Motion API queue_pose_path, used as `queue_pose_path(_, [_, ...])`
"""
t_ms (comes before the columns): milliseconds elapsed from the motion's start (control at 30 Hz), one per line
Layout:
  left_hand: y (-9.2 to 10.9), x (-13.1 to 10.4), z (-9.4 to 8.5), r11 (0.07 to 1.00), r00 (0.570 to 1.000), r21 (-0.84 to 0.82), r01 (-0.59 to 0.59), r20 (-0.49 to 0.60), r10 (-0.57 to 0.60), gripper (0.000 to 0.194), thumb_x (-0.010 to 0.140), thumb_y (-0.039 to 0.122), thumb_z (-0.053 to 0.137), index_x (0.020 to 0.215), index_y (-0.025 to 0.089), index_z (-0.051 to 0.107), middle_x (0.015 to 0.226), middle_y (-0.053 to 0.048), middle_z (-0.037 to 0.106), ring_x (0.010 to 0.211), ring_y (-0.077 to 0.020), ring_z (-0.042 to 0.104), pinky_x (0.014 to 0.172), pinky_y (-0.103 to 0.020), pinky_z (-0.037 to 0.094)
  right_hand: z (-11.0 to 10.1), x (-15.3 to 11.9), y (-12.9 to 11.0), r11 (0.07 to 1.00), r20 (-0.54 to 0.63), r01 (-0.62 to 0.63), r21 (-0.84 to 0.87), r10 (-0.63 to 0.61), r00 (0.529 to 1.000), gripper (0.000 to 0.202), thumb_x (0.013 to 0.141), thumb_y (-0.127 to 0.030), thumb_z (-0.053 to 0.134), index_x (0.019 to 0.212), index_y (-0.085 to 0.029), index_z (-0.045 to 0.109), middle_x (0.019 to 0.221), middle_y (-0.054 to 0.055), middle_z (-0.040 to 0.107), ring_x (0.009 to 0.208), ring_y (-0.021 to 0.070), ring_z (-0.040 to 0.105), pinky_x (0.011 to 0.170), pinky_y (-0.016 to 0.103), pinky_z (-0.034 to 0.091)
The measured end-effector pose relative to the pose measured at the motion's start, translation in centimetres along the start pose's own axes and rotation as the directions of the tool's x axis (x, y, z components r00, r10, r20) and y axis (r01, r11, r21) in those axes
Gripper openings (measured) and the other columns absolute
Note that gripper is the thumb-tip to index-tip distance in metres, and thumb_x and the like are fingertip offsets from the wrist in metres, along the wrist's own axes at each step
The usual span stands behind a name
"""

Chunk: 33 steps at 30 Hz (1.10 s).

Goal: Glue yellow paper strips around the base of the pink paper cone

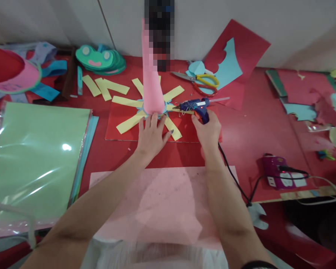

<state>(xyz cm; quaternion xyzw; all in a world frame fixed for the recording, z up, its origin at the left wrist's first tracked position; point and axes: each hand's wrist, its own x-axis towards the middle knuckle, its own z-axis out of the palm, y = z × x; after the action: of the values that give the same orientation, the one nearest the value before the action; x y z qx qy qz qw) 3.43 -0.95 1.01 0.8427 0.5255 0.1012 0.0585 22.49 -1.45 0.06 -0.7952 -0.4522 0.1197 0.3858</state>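
My right hand point(208, 129) is wrapped round the handle of a blue glue gun point(194, 105), its nozzle pointing left over a yellow strip. A clear glue stick point(220, 99) pokes out of its back end. My left hand point(153, 134) lies with fingers stretched out at the foot of a tall pink paper tube point(154, 93). Around the tube's base, several yellow paper strips point(127, 101) fan out from a light blue paper piece point(140, 108), partly hidden by the tube. All this rests on a red sheet point(114, 127).
Scissors point(207, 80) and blue paper scraps point(231, 63) lie at the back right. Green frog cutouts point(100, 59) are stacked at the back left. Packed green sheets point(39, 157) fill the left side. The gun's black cord point(226, 162) runs to a purple power strip point(277, 172).
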Motion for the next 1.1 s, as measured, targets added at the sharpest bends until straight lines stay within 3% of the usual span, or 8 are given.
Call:
queue_pose_path(200, [-0.1, 0.1, 0.1, 1.000, 1.000, -0.016, -0.013, -0.017, 0.013, 0.050, 0.096, 0.041, 0.042, 0.138, 0.014, 0.049, 0.139, -0.019, 0.049, 0.127, -0.0351, 0.046, 0.111, -0.055, 0.025, 0.3, 0.0, 0.2, 1.000, -0.017, 0.017, -0.013, -0.018, 1.000, 0.042, 0.072, -0.043, 0.063, 0.105, -0.017, 0.064, 0.103, 0.011, 0.068, 0.100, 0.0259, 0.060, 0.093, 0.046, 0.045])
queue_pose_path(300, [-0.7, 0.2, -0.3, 0.997, 0.997, -0.074, -0.006, -0.080, 0.000, 0.043, 0.098, 0.030, 0.039, 0.138, 0.019, 0.049, 0.130, -0.015, 0.056, 0.118, -0.0297, 0.053, 0.111, -0.051, 0.027, 0.4, -0.1, 0.5, 0.999, -0.027, 0.041, -0.023, -0.042, 0.999, 0.041, 0.073, -0.042, 0.063, 0.106, -0.018, 0.064, 0.104, 0.011, 0.068, 0.101, 0.0260, 0.060, 0.092, 0.046, 0.045])
queue_pose_path(467, [-3.4, 0.6, -0.9, 0.969, 0.976, -0.224, 0.107, -0.164, -0.146, 0.028, 0.094, 0.018, 0.046, 0.111, 0.027, 0.066, 0.112, -0.007, 0.062, 0.107, -0.0253, 0.057, 0.099, -0.045, 0.038, 0.2, 0.0, 0.8, 0.994, -0.014, 0.080, -0.076, -0.082, 0.997, 0.040, 0.077, -0.042, 0.060, 0.108, -0.018, 0.063, 0.101, 0.011, 0.066, 0.101, 0.0266, 0.059, 0.090, 0.046, 0.046])
queue_pose_path(700, [-6.8, 1.7, -0.2, 0.901, 0.980, -0.406, 0.154, -0.050, -0.191, 0.019, 0.082, 0.021, 0.069, 0.100, 0.023, 0.069, 0.094, -0.004, 0.058, 0.093, -0.0217, 0.059, 0.083, -0.038, 0.048, -0.3, -1.1, -0.7, 0.970, -0.082, 0.160, -0.182, -0.177, 0.981, 0.045, 0.079, -0.045, 0.058, 0.115, -0.018, 0.059, 0.108, 0.013, 0.065, 0.104, 0.0286, 0.060, 0.088, 0.047, 0.047])
queue_pose_path(933, [-6.4, 1.7, 0.0, 0.897, 0.973, -0.404, 0.179, -0.063, -0.223, 0.024, 0.076, 0.021, 0.075, 0.098, 0.023, 0.066, 0.103, -0.005, 0.055, 0.103, -0.0259, 0.055, 0.092, -0.044, 0.049, -0.2, -2.6, -2.7, 0.970, 0.013, 0.142, -0.198, -0.143, 0.990, 0.047, 0.077, -0.051, 0.061, 0.111, -0.019, 0.062, 0.104, 0.011, 0.068, 0.100, 0.0281, 0.062, 0.081, 0.041, 0.049])
queue_pose_path(1100, [-5.4, 1.1, -0.4, 0.922, 0.953, -0.318, 0.223, -0.126, -0.274, 0.020, 0.083, 0.029, 0.068, 0.100, 0.023, 0.059, 0.120, -0.009, 0.056, 0.119, -0.0320, 0.051, 0.103, -0.053, 0.041, -0.5, -2.3, -2.4, 0.980, 0.029, 0.121, -0.160, -0.118, 0.993, 0.044, 0.077, -0.053, 0.059, 0.106, -0.019, 0.063, 0.098, 0.010, 0.068, 0.090, 0.0251, 0.062, 0.077, 0.040, 0.048])
